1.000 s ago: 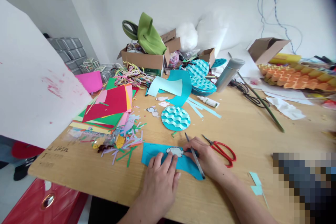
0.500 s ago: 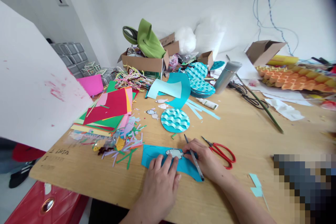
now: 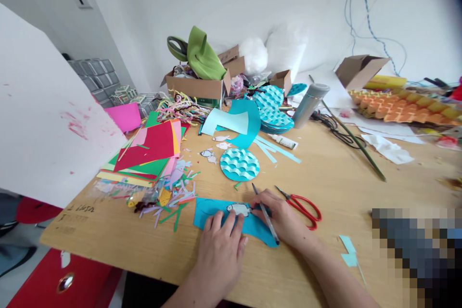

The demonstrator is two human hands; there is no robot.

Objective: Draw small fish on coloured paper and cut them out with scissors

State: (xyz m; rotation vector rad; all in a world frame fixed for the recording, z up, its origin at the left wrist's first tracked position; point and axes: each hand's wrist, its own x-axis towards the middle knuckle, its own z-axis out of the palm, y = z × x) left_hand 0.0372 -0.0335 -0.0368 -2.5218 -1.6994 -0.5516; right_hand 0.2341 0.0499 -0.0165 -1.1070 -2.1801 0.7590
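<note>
A blue sheet of paper (image 3: 211, 206) with curved lower edge and faint drawn lines lies near the table's front edge. On it rests a small pale paper fish (image 3: 238, 209) with a dark outline. My left hand (image 3: 221, 245) lies flat with fingers spread, pressing the sheet and the fish's lower edge. A grey pen (image 3: 265, 216) is in my right hand (image 3: 279, 214), slanting across its fingers, which are curled by the fish's tail; their tips are partly hidden. Red-handled scissors (image 3: 305, 209) lie just right of that hand.
Beyond my hands sits a wavy turquoise paper disc (image 3: 239, 164), near paper fish cutouts (image 3: 207, 154) and a glue bottle (image 3: 283, 142). Coloured sheets (image 3: 147, 147) and paper scraps (image 3: 176, 197) lie left. A grey flask (image 3: 311, 105) and a green stick (image 3: 355, 142) are at the back right.
The view has shifted slightly. Both hands, the pen, the paper fish and the blue sheet keep nearly the same places relative to each other.
</note>
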